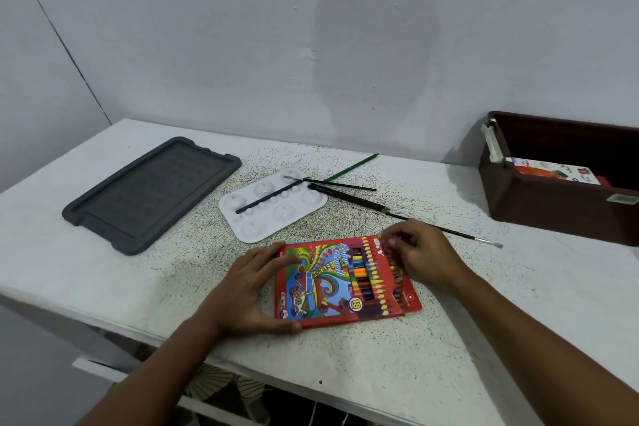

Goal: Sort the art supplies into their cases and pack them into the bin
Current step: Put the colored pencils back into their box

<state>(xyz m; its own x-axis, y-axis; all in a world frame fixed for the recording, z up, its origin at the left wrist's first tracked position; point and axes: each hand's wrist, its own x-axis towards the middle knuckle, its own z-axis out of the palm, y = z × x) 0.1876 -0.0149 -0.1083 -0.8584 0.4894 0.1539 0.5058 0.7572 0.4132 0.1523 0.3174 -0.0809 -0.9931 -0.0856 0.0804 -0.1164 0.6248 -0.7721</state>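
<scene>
Step in hand looks like closing the colour pencil box point(332, 282), flat on the counter point(484, 339) just in front of the white palette point(273, 206). Left hand point(254, 287) grips its left edge; right hand point(420, 254) pinches the flap at the far right corner. Box is red, windowed, pencils showing. Next: tuck flap, carry to the brown bin point(539, 204), well right of the palette.

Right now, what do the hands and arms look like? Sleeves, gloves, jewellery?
Both forearms are bare, with no sleeve in view. The left hand and right hand wear no gloves, and no rings, watch or wristband show. No markings are visible.
</scene>
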